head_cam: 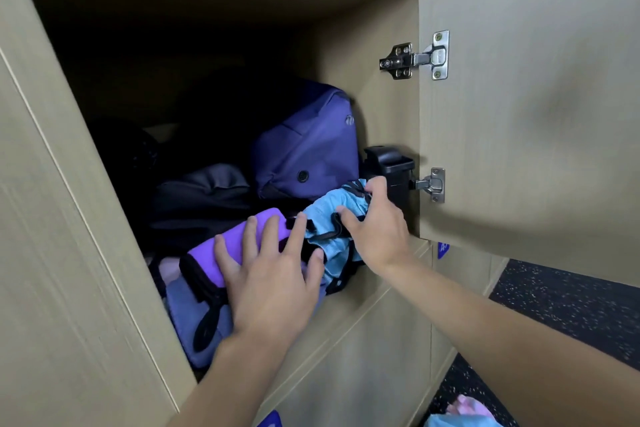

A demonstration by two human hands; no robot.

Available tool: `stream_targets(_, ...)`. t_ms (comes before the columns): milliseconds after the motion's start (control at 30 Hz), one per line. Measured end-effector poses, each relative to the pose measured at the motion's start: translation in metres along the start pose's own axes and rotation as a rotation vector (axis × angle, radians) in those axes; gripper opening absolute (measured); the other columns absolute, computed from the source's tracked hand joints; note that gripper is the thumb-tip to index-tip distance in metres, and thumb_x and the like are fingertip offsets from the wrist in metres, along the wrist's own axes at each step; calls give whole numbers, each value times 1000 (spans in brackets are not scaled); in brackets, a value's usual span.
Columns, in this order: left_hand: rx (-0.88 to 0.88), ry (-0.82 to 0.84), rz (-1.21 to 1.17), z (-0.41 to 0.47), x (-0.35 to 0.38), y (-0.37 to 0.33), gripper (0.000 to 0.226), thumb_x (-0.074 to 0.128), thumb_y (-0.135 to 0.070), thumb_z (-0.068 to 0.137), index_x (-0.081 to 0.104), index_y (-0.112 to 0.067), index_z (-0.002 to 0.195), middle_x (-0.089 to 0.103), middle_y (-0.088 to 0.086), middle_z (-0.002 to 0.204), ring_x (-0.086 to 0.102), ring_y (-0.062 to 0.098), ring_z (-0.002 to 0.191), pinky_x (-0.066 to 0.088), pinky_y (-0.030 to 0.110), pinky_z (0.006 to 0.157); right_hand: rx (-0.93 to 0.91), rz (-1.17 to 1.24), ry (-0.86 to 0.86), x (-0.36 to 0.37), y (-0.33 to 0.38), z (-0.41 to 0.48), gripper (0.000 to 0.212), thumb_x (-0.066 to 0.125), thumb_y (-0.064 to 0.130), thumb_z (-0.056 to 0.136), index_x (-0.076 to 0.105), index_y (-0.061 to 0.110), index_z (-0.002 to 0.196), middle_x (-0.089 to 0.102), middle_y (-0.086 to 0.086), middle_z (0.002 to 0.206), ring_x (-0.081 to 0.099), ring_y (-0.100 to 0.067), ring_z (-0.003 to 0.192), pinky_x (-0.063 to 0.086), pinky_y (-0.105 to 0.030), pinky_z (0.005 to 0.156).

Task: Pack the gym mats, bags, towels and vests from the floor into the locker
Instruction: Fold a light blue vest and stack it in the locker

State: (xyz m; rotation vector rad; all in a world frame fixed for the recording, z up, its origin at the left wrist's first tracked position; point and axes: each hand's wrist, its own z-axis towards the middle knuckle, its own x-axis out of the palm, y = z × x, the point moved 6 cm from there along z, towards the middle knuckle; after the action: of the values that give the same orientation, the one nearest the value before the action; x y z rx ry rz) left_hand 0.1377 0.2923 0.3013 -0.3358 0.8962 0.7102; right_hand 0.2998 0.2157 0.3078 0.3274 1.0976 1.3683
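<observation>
The open locker [356, 308] holds a navy bag [304, 146] at the back right and a dark grey bag [204, 194] to its left. At the front lies a purple rolled mat [239, 239] with black straps, over a blue-grey item [194, 319]. My left hand [273, 274] presses flat on the purple mat with fingers spread. Beside it a light blue vest [325, 222] with black trim is bunched up. My right hand [374, 225] grips that vest, fingers curled into the fabric.
The locker door [533, 114] stands open to the right on two metal hinges, with a black lock box [391, 170] just behind my right hand. On the dark speckled floor [571, 305] at the lower right lie more light blue and pink cloths [464, 414].
</observation>
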Motion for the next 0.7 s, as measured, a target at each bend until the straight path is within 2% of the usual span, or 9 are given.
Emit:
stream_targets(67,34,-4,39,-4,3,-2,64,27,-57,91,44,-34,148,58,12,138,45,39,136,22,70,106,-81,-24,-73,0,4,-2,36,66,35,92,43,23,117,40,-1,109,53,-21,79,41,-31,59)
stream_targets(133,47,-7,47,-5,5,-2,63,27,-57,90,39,-39,149,58,12,139,44,41,136,20,70,106,-161,11,-125,1,4,-7,35,69,33,90,51,22,118,32,2,114,50,-13,76,37,-26,56)
stream_targets(200,43,-12,43,-4,6,-2,62,28,-57,89,42,-41,147,58,12,139,43,41,137,21,70,106,-220,64,-124,3,-1,-13,36,71,34,89,58,19,119,35,4,120,50,-7,78,38,-22,64)
stream_targets(267,31,-12,42,-2,8,-1,59,29,-56,89,49,-40,142,58,11,140,44,42,136,23,71,106,-244,81,-71,8,-7,-17,42,72,37,88,62,16,123,41,4,128,52,-5,98,41,-18,80)
stream_targets(333,35,-20,55,-1,10,0,58,30,-55,89,57,-37,136,58,11,140,44,43,136,24,71,105,-248,66,1,17,-11,-17,53,72,40,87,60,13,130,43,3,136,49,-10,120,41,-22,96)
stream_targets(400,53,-40,83,-2,11,0,58,30,-54,88,62,-35,132,58,13,140,44,44,135,22,71,105,-237,30,49,26,-11,-16,61,70,43,88,55,12,138,42,2,142,44,-16,129,40,-27,103)
stream_targets(567,92,-74,118,-3,12,-2,58,34,-53,83,65,-35,129,56,17,139,44,47,133,21,72,104,-184,-93,144,48,-10,-8,68,61,52,91,46,18,147,41,0,144,35,-17,129,39,-29,95)
stream_targets(700,90,-65,135,-2,14,-1,57,36,-53,82,63,-37,129,55,17,141,43,46,134,20,71,105,-133,-113,234,57,-13,3,68,60,56,89,45,23,147,42,1,142,34,-17,130,46,-36,95)
